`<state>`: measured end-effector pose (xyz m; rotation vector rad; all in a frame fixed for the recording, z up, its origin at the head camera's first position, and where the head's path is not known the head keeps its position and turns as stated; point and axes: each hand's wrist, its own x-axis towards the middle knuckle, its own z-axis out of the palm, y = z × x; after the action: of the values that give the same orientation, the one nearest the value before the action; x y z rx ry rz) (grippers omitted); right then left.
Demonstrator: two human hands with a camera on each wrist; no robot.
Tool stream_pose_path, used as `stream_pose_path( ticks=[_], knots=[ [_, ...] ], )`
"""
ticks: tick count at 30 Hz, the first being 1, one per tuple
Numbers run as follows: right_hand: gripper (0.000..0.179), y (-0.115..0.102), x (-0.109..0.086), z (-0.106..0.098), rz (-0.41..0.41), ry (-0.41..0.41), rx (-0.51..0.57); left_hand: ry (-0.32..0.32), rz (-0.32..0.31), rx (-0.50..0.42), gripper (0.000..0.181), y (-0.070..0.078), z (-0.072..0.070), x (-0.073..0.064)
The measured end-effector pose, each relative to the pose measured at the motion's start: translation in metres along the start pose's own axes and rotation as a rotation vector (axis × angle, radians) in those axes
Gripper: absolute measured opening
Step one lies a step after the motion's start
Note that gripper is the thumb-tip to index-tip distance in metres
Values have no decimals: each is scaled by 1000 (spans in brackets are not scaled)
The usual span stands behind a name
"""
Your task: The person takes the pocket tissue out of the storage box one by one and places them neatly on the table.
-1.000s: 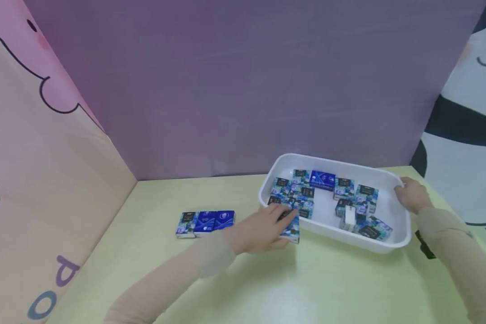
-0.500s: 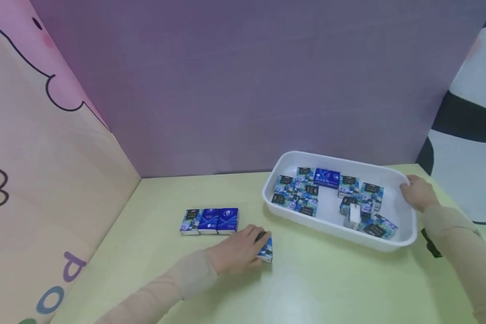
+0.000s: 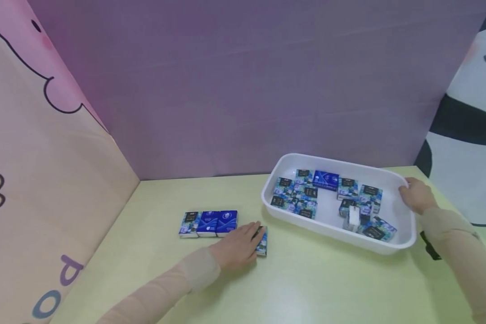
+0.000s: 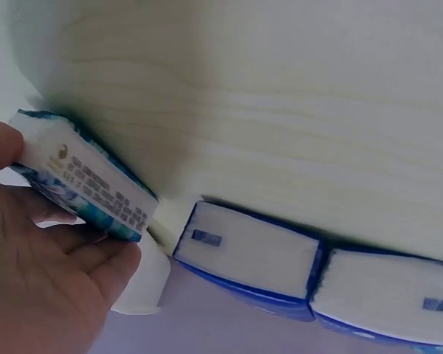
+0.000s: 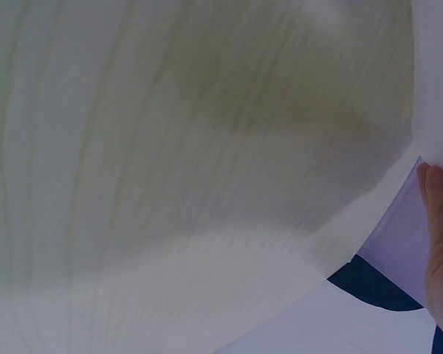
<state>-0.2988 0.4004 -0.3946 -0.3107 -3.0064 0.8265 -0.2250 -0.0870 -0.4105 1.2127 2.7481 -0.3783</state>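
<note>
My left hand [image 3: 238,246] grips a floral tissue pack [image 3: 262,243] between thumb and fingers, low over the table. In the left wrist view the tissue pack [image 4: 92,177] tilts, its white printed side showing. Just left of it in the head view, a row of packs lies side by side: a blue pack [image 3: 227,222], another blue pack [image 3: 208,223] and a floral pack [image 3: 189,223]. My right hand [image 3: 419,196] holds the right end of a white tray [image 3: 332,228], fingers at its rim. Inside the tray are several floral packs [image 3: 284,186] and one blue pack [image 3: 326,179].
A purple wall [image 3: 227,90] stands behind the pale yellow table [image 3: 299,283]. Printed panels flank it on both sides. A small black object [image 3: 431,247] lies beneath my right forearm, beside the tray.
The left hand has carried the floral pack from the tray's front edge leftward, down to the right end of the row. The right hand has kept its hold on the tray.
</note>
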Motion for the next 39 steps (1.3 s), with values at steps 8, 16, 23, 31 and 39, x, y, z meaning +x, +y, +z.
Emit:
stream_pose_path(
  ticks=[8,16,23,31,39],
  knots=[
    [53,1,-2,-3,41,-14,1,41,-57,106,48,-4,-1,9],
    [53,1,-3,-5,15,-14,-4,52,-112,140,45,-10,-1,18],
    [52,-1,0,-1,2,-14,-17,26,-153,99,45,-16,2,17],
    [51,-5,1,-2,-15,-3,-17,48,-174,21,45,-22,3,15],
    [50,-6,-2,-2,-11,23,-23,48,-177,-12,45,-24,5,13]
  ],
)
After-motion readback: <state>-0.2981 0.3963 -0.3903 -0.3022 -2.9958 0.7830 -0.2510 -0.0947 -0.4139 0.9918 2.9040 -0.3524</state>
